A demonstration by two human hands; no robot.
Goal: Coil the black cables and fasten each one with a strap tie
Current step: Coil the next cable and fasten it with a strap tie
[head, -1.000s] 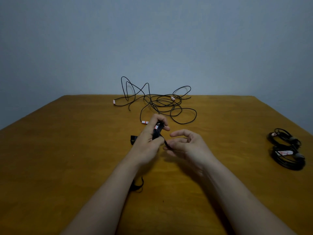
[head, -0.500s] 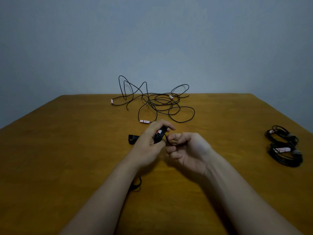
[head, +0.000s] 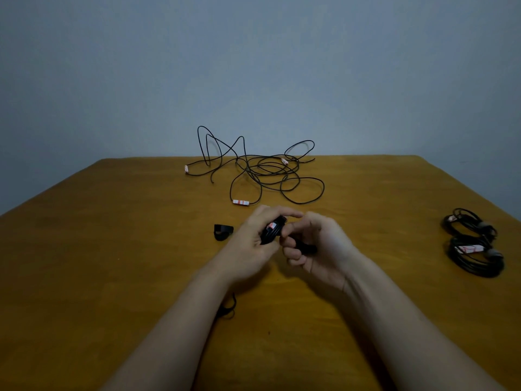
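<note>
Over the middle of the table (head: 112,277), my left hand (head: 248,246) is wrapped round a small coiled black cable (head: 270,234), thumb & fingers pressed closed on the bundle, a red-and-white tag showing on it. My right hand (head: 315,249) sits just beside it, touching at the fingertips, fingers curled in and pinching a black strap tie (head: 306,247) against the coil; can't tell how far round it goes. Under my left forearm a bit of black loop (head: 228,309) pokes out on the wood, part hidden. Just left of my left hand lies a spare strap tie (head: 222,232), flat on the table, apart from my fingers. Further back, near the far edge, a loose tangle of black cables (head: 265,170) w/ red-and-white tagged ends sprawls, some loops standing up off the surface. Well off to my right, two coiled cable bundles (head: 473,244) lie next to each other, touching, each w/ a tag.
</note>
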